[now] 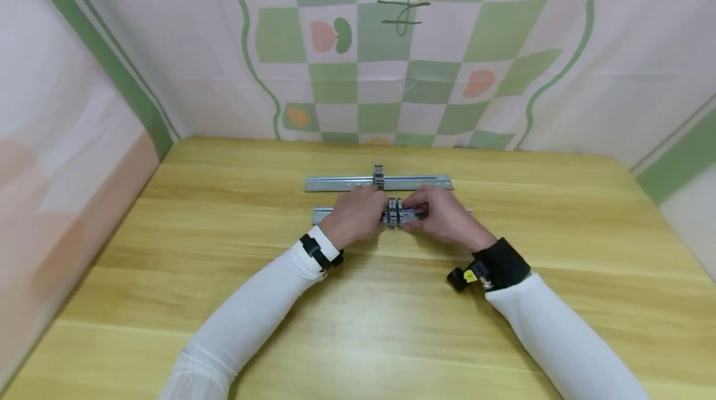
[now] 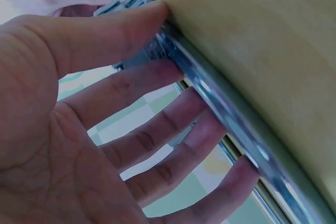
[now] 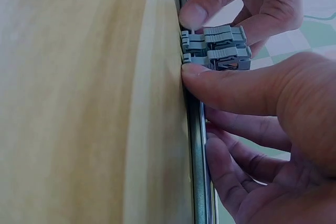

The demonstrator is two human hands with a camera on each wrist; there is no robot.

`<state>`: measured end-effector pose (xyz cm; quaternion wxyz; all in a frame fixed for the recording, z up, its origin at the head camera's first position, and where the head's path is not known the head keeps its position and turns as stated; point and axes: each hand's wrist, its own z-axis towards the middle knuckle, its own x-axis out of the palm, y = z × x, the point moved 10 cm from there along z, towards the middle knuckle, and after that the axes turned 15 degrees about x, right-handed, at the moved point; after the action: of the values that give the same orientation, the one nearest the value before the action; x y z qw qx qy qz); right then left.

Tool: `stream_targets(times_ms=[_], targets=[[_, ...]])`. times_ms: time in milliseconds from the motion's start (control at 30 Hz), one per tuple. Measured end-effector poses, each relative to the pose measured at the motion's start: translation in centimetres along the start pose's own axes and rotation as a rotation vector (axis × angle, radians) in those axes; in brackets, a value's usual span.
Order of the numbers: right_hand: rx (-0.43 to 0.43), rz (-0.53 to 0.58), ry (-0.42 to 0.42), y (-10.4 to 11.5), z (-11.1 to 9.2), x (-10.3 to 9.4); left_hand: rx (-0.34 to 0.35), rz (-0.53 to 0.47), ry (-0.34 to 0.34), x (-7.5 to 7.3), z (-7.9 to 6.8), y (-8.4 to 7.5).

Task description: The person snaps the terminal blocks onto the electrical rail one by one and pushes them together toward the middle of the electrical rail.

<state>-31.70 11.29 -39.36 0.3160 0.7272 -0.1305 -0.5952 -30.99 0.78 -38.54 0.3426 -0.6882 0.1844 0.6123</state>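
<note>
Two groups of grey DIN rail terminal blocks point(image 1: 393, 212) stand side by side on the nearer metal DIN rail point(image 1: 321, 215), a narrow gap between them. From the left, my left hand point(image 1: 358, 215) pinches the left group between thumb and index finger; its other fingers spread along the rail in the left wrist view. My right hand point(image 1: 444, 217) holds the right group from the other side. In the right wrist view its thumb point(image 3: 210, 83) presses low on the terminal blocks point(image 3: 228, 56), and its other fingers curl behind the rail, partly hidden.
Behind lies a second DIN rail point(image 1: 335, 184), parallel to the first, carrying a small cluster of terminal blocks point(image 1: 378, 175). Both rails rest on a wooden table point(image 1: 358, 325). A patterned curtain point(image 1: 330, 83) hangs along the table's back edge.
</note>
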Motion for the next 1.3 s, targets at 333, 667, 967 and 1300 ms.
stream_targets(times_ms=[333,667,967,1300], targets=[[0.018,0.023,0.029,0.03,0.43,0.33,-0.019,-0.028,-0.03,0.05,-0.22,0.7],[0.016,0.021,0.056,0.32,0.38,0.37,-0.008,-0.077,-0.017,-0.03,-0.43,0.9],[0.037,0.049,0.057,0.02,0.25,0.3,0.008,-0.063,-0.015,-0.15,-0.17,0.81],[0.034,0.066,0.019,-0.27,0.24,0.38,0.029,-0.034,-0.033,-0.21,0.09,0.43]])
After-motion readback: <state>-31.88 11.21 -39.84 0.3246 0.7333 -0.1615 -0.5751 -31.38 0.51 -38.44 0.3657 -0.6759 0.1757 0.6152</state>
